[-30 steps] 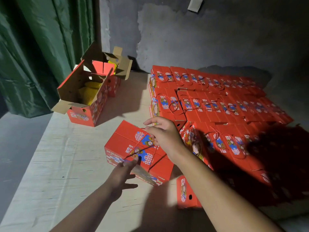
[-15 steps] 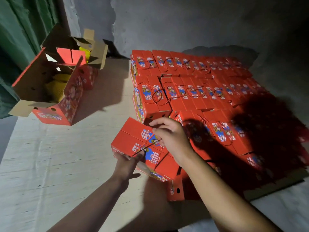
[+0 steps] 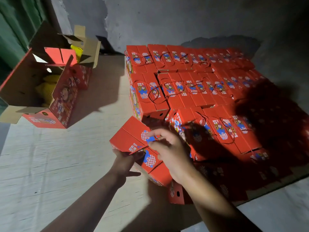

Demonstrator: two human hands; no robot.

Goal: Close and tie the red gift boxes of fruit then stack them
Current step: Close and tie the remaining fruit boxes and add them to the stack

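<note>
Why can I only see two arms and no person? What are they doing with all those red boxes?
The camera sits on the person's head and looks down, so you see only their arms. The left hand holds the near edge of a closed red gift box and seems to pinch its red cord. The right hand is on top, and its fingers seem to pinch the same cord. The picture is blurry there. Beside it is a big stack of closed boxes with cord handles. On the pale floor to the left stand open boxes with yellow fruit inside.
</note>
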